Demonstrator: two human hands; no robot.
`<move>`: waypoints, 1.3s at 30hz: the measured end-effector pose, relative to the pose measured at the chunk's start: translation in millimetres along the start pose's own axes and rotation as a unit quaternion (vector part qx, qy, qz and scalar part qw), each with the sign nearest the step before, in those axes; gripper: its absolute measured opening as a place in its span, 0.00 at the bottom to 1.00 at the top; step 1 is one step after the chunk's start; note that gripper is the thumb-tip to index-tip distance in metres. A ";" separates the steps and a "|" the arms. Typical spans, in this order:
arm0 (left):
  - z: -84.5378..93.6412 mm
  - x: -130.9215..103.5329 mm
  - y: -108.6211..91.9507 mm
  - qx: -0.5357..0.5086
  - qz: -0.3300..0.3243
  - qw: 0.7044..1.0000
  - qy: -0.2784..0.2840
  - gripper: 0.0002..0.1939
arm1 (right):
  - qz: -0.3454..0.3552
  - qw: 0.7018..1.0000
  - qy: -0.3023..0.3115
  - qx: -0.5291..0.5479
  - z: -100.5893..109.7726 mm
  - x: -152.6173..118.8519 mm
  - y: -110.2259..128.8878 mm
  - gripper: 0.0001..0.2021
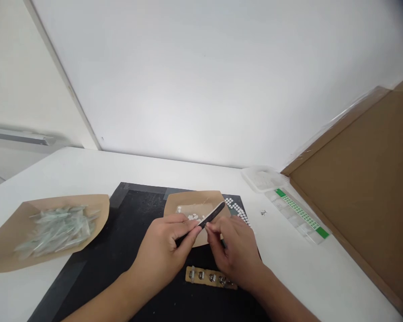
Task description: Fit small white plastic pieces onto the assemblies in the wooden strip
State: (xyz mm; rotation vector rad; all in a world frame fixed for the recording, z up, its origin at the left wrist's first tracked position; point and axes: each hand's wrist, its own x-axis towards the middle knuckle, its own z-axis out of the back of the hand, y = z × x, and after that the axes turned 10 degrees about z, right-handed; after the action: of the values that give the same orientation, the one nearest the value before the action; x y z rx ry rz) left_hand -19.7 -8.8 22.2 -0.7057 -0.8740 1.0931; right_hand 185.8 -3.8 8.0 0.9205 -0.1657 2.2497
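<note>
My left hand is closed around a narrow black strip with a rounded end and a pale edge, shaped like a nail file. The strip slants up to the right. My right hand pinches thumb and finger together against its near side; whatever sits between those fingertips is too small to make out. Just behind the hands is a brown paper tray with small white pieces in it. In front of my right hand lies a tan strip bearing several small metal parts, its right end partly hidden.
A black mat covers the middle of the white table. At left is a paper tray of clear packets. White dots, small metal bits, a green-labelled plastic bag and a clear lid lie right. A cardboard panel borders the right.
</note>
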 end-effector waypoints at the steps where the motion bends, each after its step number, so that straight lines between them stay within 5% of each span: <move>1: 0.0 0.1 0.3 0.001 -0.004 1.000 0.002 0.14 | -0.004 1.000 -0.005 -0.009 0.6 0.4 -0.3 0.11; 4: -0.3 -0.1 1.3 0.004 -0.012 1.000 -0.005 0.14 | -0.027 0.999 -0.029 -0.032 2.7 1.8 -0.7 0.11; 15: 0.1 -0.7 3.5 0.028 -0.061 0.997 -0.047 0.12 | 0.002 0.999 0.028 0.022 3.1 5.5 3.1 0.11; 19: 0.6 -0.9 3.7 0.019 -0.065 0.996 -0.051 0.10 | -0.024 1.000 -0.012 0.017 3.7 5.5 1.7 0.10; 33: 2.8 -0.4 4.7 0.022 -0.063 0.996 -0.054 0.11 | -0.032 0.999 -0.012 0.012 6.2 7.1 -0.5 0.10; 37: 0.7 -0.4 4.2 0.008 -0.074 0.995 -0.060 0.09 | -0.014 0.996 0.035 0.087 9.3 6.0 0.1 0.10; 39: 0.2 0.0 2.8 -0.001 -0.079 0.994 -0.069 0.09 | -0.050 0.992 0.008 0.113 12.2 5.0 -1.9 0.09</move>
State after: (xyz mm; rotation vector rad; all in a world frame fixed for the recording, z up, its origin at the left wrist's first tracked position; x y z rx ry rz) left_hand -21.1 -8.0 20.0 -0.5580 -1.0315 1.0071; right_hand 191.5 -4.0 20.0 1.0051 0.1433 2.2121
